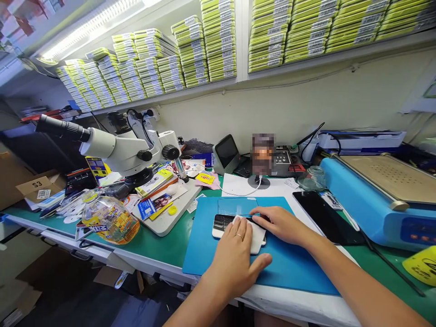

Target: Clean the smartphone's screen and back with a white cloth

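Note:
A smartphone (220, 231) with a white border and dark screen lies on a blue mat (204, 254). On top of it is a folded white wipe (258, 239), partly covered by my left hand (235, 254). The left fingers are together, pressing the wipe against the screen, while the thumb sticks out to the side. My right hand (274, 222) is curled at the phone's far right edge, its fingertips partly hidden. Just behind the phone, a clear glass sheet (235, 205) rests on the mat, close to the right fingertips.
Left of the mat stand a microscope (116, 150) on a pale base and a plastic bottle (109, 220). On the right are a dark tablet (323, 215), a glass jar (315, 178) and a blue heating machine (368, 200). Stacked yellow-green packs (218, 41) fill the shelf above.

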Tool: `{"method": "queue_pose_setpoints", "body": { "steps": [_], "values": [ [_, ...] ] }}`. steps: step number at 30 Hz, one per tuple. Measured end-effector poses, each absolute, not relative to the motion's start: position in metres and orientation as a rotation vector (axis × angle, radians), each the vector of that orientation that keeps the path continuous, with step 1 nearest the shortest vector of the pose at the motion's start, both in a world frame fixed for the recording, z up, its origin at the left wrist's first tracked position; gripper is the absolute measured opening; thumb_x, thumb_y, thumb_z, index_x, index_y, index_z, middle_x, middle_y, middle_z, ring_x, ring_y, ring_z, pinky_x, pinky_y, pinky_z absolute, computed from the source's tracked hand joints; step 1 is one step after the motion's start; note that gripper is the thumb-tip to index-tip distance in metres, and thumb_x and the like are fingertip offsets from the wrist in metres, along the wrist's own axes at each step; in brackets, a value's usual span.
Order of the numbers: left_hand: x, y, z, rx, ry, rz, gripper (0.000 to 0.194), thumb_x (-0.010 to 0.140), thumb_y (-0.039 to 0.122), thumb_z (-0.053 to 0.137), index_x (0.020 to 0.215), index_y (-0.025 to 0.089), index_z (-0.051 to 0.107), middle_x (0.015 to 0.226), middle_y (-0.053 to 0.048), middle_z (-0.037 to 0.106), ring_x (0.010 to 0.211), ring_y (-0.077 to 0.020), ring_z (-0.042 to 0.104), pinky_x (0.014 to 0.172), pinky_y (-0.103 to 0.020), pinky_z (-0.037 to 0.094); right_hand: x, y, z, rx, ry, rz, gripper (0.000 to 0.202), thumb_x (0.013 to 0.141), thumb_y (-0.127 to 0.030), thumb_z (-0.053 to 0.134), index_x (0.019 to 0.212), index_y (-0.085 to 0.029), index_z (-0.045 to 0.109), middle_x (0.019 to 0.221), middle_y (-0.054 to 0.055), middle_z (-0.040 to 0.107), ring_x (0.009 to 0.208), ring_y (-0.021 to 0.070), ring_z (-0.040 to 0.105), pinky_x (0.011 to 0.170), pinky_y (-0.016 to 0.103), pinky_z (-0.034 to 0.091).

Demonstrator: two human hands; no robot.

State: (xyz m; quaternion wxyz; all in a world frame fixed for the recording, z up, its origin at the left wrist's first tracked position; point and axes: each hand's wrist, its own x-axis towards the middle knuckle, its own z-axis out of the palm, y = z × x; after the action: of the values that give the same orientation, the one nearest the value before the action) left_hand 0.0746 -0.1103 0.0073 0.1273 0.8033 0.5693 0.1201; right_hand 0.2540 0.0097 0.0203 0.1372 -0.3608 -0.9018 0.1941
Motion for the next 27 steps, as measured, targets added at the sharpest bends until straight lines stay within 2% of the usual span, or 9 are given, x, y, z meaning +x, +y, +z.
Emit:
{"method": "queue_pose_setpoints", "body": {
  "steps": [7,16,21,24,27],
  "values": [
    [0.093,-0.099,0.015,2.343,1.634,0.366,0.088,0.099,0.070,0.018,0.156,0.003,0.027,0.162,-0.020,0.021,0.151,-0.0339,0.016,0.123,-0.049,0.018,0.253,0.009,0.022,-1.105,-2.578,0.557,0.041,0.099,-0.046,0.040,0.119,-0.024,0.067,0.102,0.008,0.079,0.094,0.0292,0.072,0.079,0.038,0.051],
    [0.101,-0.099,0.016,2.335,1.632,0.349,0.089,0.098,0.072,0.020,0.156,0.004,0.028,0.162,-0.024,0.019,0.151,-0.0385,0.012,0.122,-0.054,0.018,0.253,0.009,0.024,-1.082,-2.598,0.549,0.040,0.099,-0.045,0.039,0.117,-0.024,0.068,0.110,0.008,0.078,0.098,0.0293,0.071,0.081,0.039,0.051],
    [0.096,-0.101,0.015,2.335,1.617,0.353,0.090,0.097,0.073,0.018,0.157,0.006,0.025,0.163,-0.022,0.016,0.152,-0.0358,0.008,0.122,-0.053,0.016,0.254,0.008,0.025,-1.074,-2.593,0.546,0.040,0.098,-0.045,0.040,0.116,-0.024,0.069,0.112,0.009,0.077,0.097,0.0295,0.072,0.082,0.040,0.052],
    [0.085,-0.104,0.013,2.354,1.605,0.327,0.085,0.098,0.072,0.016,0.159,0.013,0.024,0.164,-0.017,0.015,0.152,-0.0340,0.008,0.122,-0.054,0.016,0.254,0.008,0.024,-1.060,-2.594,0.548,0.041,0.099,-0.045,0.040,0.119,-0.023,0.068,0.115,0.009,0.076,0.100,0.0298,0.071,0.085,0.041,0.052],
    [0.068,-0.107,0.009,2.376,1.643,0.306,0.077,0.100,0.069,0.019,0.157,0.018,0.029,0.164,-0.013,0.017,0.152,-0.0321,0.012,0.122,-0.055,0.018,0.255,0.008,0.023,-1.056,-2.591,0.550,0.041,0.099,-0.046,0.040,0.119,-0.024,0.068,0.115,0.009,0.077,0.100,0.0299,0.071,0.085,0.041,0.051]
  ]
}}
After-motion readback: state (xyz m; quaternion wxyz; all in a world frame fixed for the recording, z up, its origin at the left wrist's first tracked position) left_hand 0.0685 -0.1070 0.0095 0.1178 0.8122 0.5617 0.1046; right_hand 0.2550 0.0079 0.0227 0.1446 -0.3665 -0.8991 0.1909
